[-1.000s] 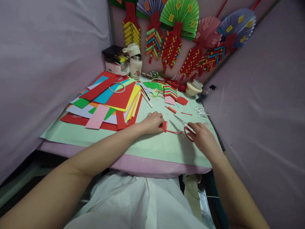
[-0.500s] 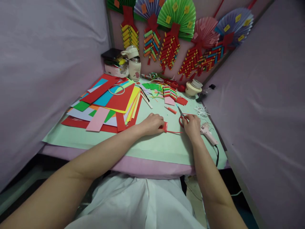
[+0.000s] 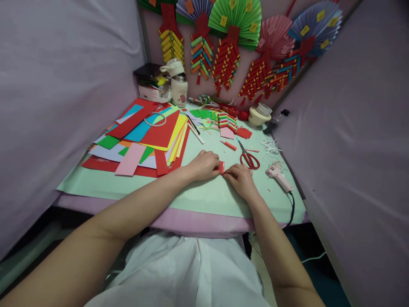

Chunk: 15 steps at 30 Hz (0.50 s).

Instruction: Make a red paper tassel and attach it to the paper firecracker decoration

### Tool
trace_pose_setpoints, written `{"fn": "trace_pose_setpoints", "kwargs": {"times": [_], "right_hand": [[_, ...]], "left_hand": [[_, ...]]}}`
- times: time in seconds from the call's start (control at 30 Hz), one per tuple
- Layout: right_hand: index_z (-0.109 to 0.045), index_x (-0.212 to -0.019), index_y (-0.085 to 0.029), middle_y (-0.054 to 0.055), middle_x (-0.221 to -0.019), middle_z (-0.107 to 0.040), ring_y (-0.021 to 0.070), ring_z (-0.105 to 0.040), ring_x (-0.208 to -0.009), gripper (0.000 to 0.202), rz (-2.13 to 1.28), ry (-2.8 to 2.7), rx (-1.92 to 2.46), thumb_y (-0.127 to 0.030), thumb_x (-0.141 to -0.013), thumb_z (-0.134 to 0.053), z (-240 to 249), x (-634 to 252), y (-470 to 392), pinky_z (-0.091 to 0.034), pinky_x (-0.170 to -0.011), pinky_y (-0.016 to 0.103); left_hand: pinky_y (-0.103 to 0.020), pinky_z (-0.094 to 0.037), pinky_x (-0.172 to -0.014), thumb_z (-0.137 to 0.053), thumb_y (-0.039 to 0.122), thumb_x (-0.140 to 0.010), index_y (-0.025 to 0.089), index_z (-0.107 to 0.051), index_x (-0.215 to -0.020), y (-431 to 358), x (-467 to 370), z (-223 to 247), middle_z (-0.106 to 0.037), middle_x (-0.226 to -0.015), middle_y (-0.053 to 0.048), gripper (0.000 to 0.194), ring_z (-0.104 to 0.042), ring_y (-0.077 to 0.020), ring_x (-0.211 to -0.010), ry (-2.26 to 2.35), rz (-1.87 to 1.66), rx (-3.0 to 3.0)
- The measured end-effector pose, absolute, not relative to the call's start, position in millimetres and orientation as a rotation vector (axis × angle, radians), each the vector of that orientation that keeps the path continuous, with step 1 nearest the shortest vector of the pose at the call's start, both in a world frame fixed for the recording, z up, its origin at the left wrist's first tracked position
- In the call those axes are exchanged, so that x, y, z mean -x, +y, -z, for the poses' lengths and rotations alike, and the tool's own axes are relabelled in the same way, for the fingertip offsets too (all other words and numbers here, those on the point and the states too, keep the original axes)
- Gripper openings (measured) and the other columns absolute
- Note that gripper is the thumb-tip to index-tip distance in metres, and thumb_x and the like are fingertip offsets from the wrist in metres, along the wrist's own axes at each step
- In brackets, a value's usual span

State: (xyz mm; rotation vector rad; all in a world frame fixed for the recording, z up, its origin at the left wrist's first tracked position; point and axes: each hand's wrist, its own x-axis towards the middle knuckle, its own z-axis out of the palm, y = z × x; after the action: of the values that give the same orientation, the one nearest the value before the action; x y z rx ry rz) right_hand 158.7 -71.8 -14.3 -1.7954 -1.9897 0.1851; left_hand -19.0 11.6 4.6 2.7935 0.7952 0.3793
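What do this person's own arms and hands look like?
The left arm and right arm are bare, with no sleeves in view. The left hand and right hand wear no gloves, and no watch shows. The clothing between the arms is white.

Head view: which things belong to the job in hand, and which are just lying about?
Apparently in the job:
small red piece, held by the left hand, with the right hand's fingertips at its edge
scissors, lying near the right hand
glue gun, probably

Apparently just lying about:
bottle
white scraps
cream tub
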Motion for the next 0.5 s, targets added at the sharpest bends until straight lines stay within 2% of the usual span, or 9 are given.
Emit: {"fn": "trace_pose_setpoints", "kwargs": {"times": [0.5], "right_hand": [[-0.068, -0.076, -0.022, 0.003, -0.084, -0.065, 0.0181, -0.056, -0.082, 0.017, -0.478, -1.716, 1.887, -0.035, -0.076, -0.056, 15.4, -157.7, -64.9, -0.037, -0.068, 0.029]], "left_hand": [[-0.039, -0.031, -0.078, -0.049, 0.038, -0.08, 0.017, -0.065, -0.078, 4.8, 10.6, -4.4, -0.061, -0.09, -0.009, 0.026, -0.05, -0.0255, -0.091, 1.063, -0.376, -2.636]]}}
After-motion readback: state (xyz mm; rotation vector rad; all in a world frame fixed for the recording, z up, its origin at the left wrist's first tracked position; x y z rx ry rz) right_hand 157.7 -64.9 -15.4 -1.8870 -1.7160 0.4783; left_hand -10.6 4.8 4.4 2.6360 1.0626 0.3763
